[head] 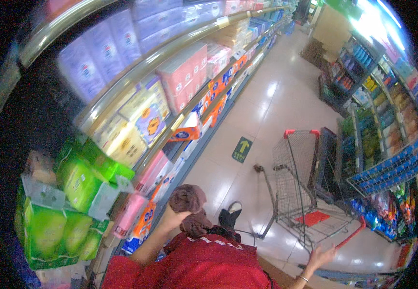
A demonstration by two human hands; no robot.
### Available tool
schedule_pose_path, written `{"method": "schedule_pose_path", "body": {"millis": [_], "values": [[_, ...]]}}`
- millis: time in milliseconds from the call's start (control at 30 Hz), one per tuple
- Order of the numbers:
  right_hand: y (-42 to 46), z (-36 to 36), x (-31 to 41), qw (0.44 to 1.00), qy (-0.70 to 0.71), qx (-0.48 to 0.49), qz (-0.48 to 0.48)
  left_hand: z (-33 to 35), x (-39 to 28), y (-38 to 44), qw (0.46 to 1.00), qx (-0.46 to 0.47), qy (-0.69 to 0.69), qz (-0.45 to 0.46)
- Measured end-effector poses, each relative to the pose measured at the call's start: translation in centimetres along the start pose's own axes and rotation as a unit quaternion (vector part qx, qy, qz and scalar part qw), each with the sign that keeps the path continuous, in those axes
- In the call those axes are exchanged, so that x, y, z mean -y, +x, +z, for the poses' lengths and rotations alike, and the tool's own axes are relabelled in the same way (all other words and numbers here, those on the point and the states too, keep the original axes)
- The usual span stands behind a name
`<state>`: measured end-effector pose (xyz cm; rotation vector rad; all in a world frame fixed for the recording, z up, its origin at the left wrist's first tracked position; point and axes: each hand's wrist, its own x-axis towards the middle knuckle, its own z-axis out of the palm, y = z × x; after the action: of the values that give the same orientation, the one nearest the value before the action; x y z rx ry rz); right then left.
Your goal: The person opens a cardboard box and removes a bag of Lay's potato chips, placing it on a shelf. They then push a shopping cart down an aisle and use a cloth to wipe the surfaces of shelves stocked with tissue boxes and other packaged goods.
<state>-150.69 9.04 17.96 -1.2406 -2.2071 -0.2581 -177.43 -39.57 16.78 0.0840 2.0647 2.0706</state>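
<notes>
My left hand [174, 218] is at my front, its thumb bent around a bunched dark brown cloth [188, 198]. More brown fabric [195, 224] hangs just below it, against my red top. Out to the right, my right hand [322, 255] rests at the near end of the red handle [351, 234] of a wire shopping cart [295, 173]. The finger ends are blurred there. The cart stands at an angle on the floor, and a red panel [313, 218] shows in its child-seat area. No goods can be made out in its basket.
Shelves with purple tissue packs [107, 52], pink packs [183, 77] and green packs [48, 231] line the left side. A green arrow sign [242, 149] marks the tiled floor [227, 119]. Stocked racks [378, 119] and a blue-fronted bin [389, 166] stand beyond the cart.
</notes>
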Motion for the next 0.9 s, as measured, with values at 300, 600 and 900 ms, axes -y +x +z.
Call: {"method": "schedule_pose_path", "body": {"millis": [300, 600, 900], "values": [[2.2, 16.5, -10.4, 0.955, -0.099, 0.158, 0.230, 10.7, -1.3, 10.3, 0.989, -0.071, -0.125, -0.029], [3.8, 24.3, -9.7, 0.961, -0.031, 0.222, 0.164, 19.8, -3.5, 18.5, 0.996, -0.012, -0.091, -0.002], [2.8, 26.0, -10.0, 0.947, -0.024, 0.253, 0.198, 20.6, -1.3, 23.5, 0.996, 0.009, -0.090, 0.009]]}}
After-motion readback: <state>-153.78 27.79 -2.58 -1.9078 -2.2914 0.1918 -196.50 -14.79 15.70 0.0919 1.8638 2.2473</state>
